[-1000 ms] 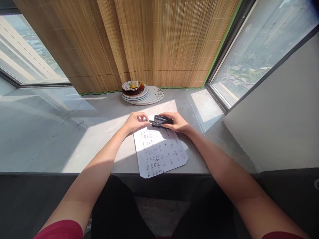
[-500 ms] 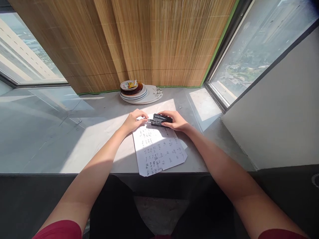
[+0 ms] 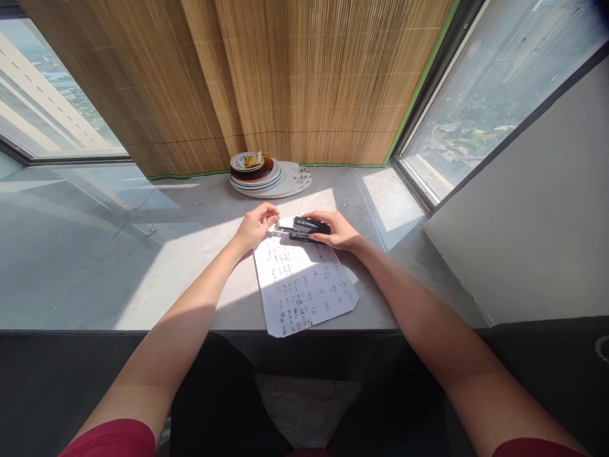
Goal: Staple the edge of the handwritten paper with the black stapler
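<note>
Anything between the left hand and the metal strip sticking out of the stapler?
Nothing visible. The left hand is right by the outer end of the metal strip; can't tell if they touch. The right hand grips the black stapler at its other end. The plate stack sits farther back, out of the path.

Plates: over my feed, I'm seeing them sitting stacked on an oval platter.
Slatted blind: I'm watching it hanging behind them.
Windows: I'm viewing them flanking the blind.
</note>
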A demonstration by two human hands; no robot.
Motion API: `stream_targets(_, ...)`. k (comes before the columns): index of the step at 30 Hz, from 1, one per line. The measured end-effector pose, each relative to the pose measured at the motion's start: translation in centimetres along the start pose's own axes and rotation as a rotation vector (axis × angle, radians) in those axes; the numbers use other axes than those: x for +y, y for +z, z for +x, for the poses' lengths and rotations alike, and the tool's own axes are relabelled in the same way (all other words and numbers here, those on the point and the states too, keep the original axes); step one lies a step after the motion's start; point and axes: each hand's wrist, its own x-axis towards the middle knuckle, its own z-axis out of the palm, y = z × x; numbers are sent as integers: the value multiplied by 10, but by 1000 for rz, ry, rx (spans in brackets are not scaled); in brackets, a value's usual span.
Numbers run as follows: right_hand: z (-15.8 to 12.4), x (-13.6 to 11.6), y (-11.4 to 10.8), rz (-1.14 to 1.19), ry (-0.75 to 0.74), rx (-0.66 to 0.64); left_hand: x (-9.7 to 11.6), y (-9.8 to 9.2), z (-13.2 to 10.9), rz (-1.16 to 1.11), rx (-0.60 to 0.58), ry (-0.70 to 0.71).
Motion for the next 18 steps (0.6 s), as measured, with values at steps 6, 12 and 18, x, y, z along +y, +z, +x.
stream_targets(6,0,-1,-1,-2,1,-11,3,-2,1,126,-5,52)
stream_targets(12,0,-2,0,3,1,-7,5,0,-4,38,2,-75)
stream_targets(18,0,-1,-1,5,-10,-7,8,1,-4,43,-110,-34)
